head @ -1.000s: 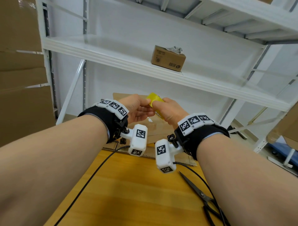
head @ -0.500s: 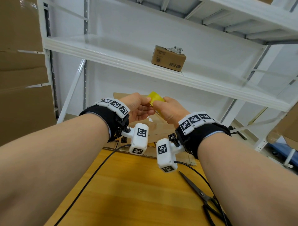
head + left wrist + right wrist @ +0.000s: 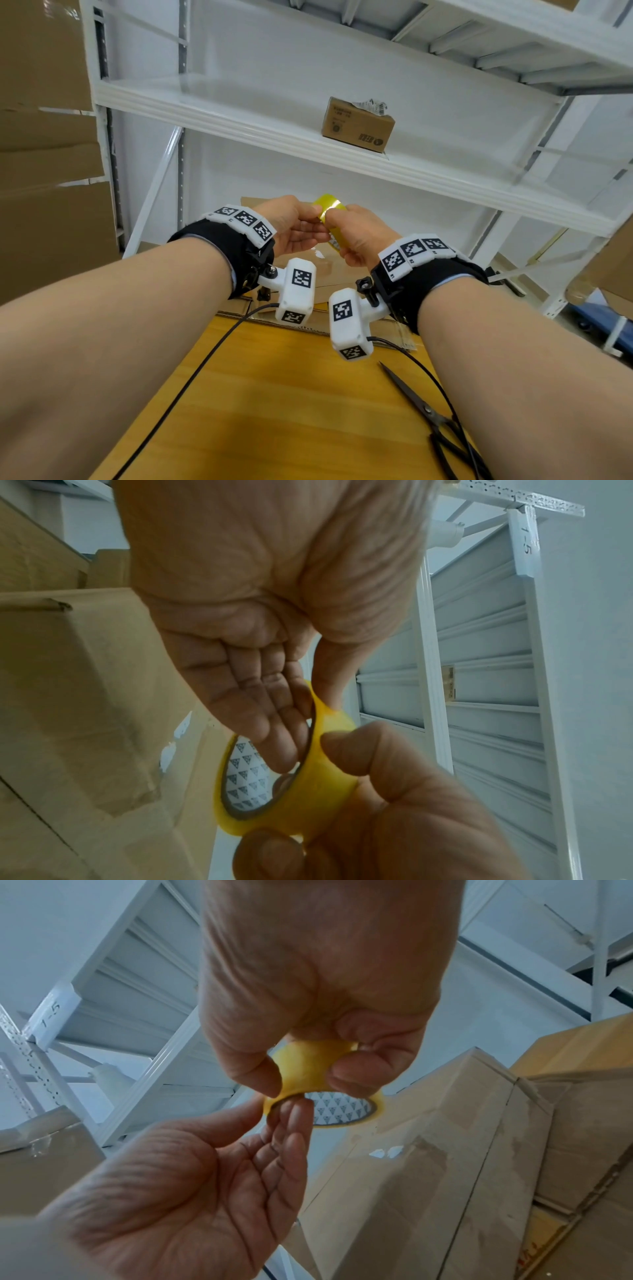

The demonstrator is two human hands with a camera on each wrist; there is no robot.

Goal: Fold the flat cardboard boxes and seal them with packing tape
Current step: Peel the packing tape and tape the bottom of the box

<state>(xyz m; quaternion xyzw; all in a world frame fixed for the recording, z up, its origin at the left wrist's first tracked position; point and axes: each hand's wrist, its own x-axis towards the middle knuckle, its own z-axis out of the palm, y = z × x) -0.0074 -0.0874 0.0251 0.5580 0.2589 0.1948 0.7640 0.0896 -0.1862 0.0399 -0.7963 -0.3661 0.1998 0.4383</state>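
Grip, right hand [image 3: 363, 236]: thumb and curled fingers clasp the yellow tape roll [image 3: 328, 205] round its outer band.
Grip, left hand [image 3: 294, 226]: thumb pressed on the roll's outer face, straight fingers [image 3: 274, 723] against its rim.
Tape roll: held in the air above the worktop's [image 3: 274, 394] far edge, before flat cardboard [image 3: 329, 270].
Scissors [image 3: 435, 418]: lying near the worktop's right edge.
Small box [image 3: 356, 125]: on the white shelf [image 3: 239, 120].

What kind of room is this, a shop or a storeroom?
Most likely a storeroom or packing area: white metal shelving holding a small carton, big cardboard boxes stacked alongside, and a wooden worktable with scissors.
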